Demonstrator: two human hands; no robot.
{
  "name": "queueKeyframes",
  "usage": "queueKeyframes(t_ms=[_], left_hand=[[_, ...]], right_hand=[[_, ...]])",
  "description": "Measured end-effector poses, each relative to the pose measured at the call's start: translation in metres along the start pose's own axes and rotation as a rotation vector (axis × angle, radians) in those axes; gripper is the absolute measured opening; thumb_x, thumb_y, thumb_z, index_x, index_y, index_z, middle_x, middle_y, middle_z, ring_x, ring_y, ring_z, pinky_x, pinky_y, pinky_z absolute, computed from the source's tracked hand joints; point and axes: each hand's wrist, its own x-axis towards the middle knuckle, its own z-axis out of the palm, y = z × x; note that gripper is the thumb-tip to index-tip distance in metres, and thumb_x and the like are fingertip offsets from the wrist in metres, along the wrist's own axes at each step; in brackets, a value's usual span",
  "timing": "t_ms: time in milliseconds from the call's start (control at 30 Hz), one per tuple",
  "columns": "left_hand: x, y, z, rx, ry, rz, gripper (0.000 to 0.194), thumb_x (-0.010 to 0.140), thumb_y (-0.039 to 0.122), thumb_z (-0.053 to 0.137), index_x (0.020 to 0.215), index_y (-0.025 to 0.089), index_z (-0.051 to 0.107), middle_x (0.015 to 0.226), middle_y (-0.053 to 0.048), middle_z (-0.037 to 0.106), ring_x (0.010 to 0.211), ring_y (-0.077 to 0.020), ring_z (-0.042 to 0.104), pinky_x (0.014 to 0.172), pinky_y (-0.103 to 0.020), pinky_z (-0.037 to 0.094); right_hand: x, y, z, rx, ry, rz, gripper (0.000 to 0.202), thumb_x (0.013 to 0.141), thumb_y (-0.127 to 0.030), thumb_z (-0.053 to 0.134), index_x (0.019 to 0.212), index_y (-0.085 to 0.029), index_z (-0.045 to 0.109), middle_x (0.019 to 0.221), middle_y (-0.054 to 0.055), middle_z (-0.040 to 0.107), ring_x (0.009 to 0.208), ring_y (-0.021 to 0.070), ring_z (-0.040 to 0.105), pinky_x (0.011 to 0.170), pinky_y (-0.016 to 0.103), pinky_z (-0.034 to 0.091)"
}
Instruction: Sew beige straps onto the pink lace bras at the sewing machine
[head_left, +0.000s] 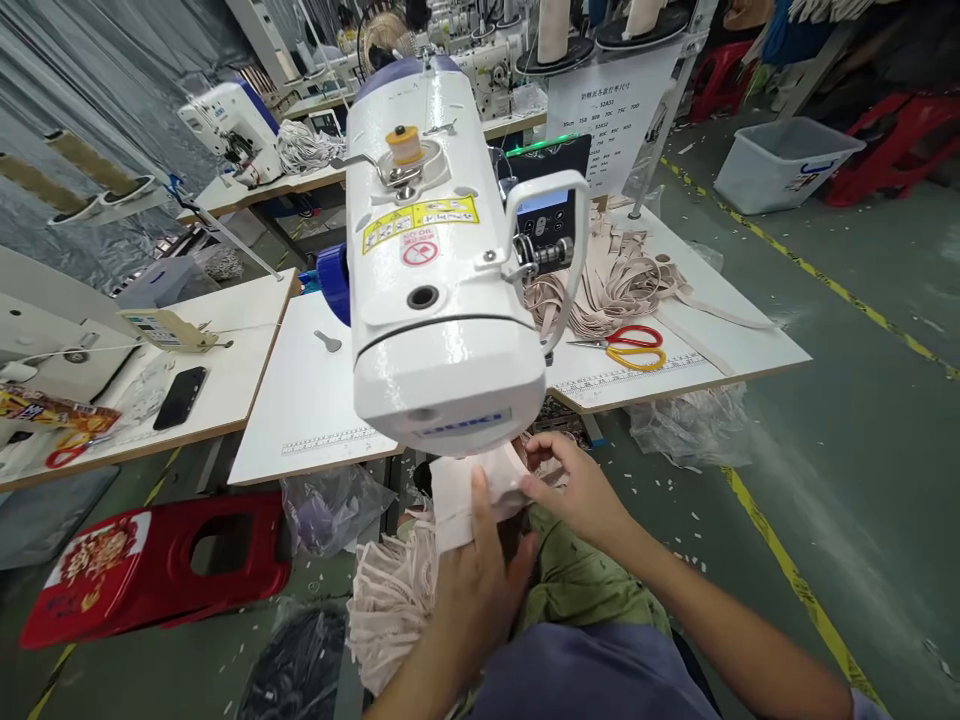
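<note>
Both my hands are at a light pink fabric piece (457, 495) just below the head of a white sewing machine (450, 370). My left hand (480, 570) grips it from the near side, with one finger lying along its top. From the right, my right hand (574, 485) pinches the fabric's edge between thumb and fingers. The machine's head hides the needle area and the far end of the fabric. A bundle of pale pink pieces (390, 600) hangs by my left forearm.
Pink straps (600, 280) are heaped on the white table (735, 330) at the right, near red-and-yellow-handled scissors (634, 350). A red stool (165, 560) stands lower left. A black phone (180, 398) lies on the left table. A grey bin (787, 165) sits on the floor.
</note>
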Motion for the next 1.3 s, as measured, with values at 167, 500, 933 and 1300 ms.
queueKeyframes(t_ms=[167, 500, 933, 1300], left_hand=[[-0.033, 0.042, 0.003, -0.172, -0.095, 0.063, 0.089, 0.093, 0.040, 0.058, 0.157, 0.010, 0.004, 0.135, -0.026, 0.058, 0.119, -0.0374, 0.062, 0.086, -0.045, 0.060], [0.003, 0.011, -0.037, -0.627, -0.174, -0.018, 0.027, 0.094, 0.017, 0.051, 0.120, 0.023, 0.054, 0.089, -0.003, 0.070, 0.081, -0.0157, 0.068, 0.075, -0.027, 0.057], [0.036, -0.011, -0.028, -0.412, -0.134, 0.485, 0.014, 0.089, 0.010, 0.049, 0.082, 0.021, 0.054, 0.064, 0.001, 0.057, 0.062, -0.0161, 0.051, 0.058, -0.029, 0.040], [0.021, -0.006, -0.029, -0.295, 0.203, 0.533, 0.019, 0.085, 0.004, 0.061, 0.084, 0.021, 0.054, 0.053, 0.008, 0.052, 0.048, -0.0106, 0.044, 0.052, -0.026, 0.036]], right_hand=[[-0.035, 0.002, -0.013, 0.113, 0.012, 0.103, 0.027, 0.088, -0.044, 0.056, 0.078, -0.019, 0.062, 0.075, 0.002, 0.059, 0.074, 0.0166, 0.054, 0.069, 0.028, 0.045], [-0.047, -0.009, -0.040, 0.190, -0.198, 0.250, 0.030, 0.084, -0.046, 0.063, 0.079, -0.017, 0.071, 0.075, 0.001, 0.065, 0.069, 0.0144, 0.054, 0.064, 0.025, 0.041], [-0.053, -0.017, -0.042, -0.493, -0.293, -0.515, 0.019, 0.092, -0.018, 0.053, 0.077, -0.020, 0.063, 0.067, 0.000, 0.061, 0.066, 0.0137, 0.050, 0.064, 0.027, 0.037], [-0.063, -0.017, -0.036, -0.585, -0.099, -0.788, 0.024, 0.088, -0.008, 0.052, 0.078, -0.026, 0.064, 0.060, -0.004, 0.057, 0.058, 0.0134, 0.042, 0.065, 0.030, 0.035]])
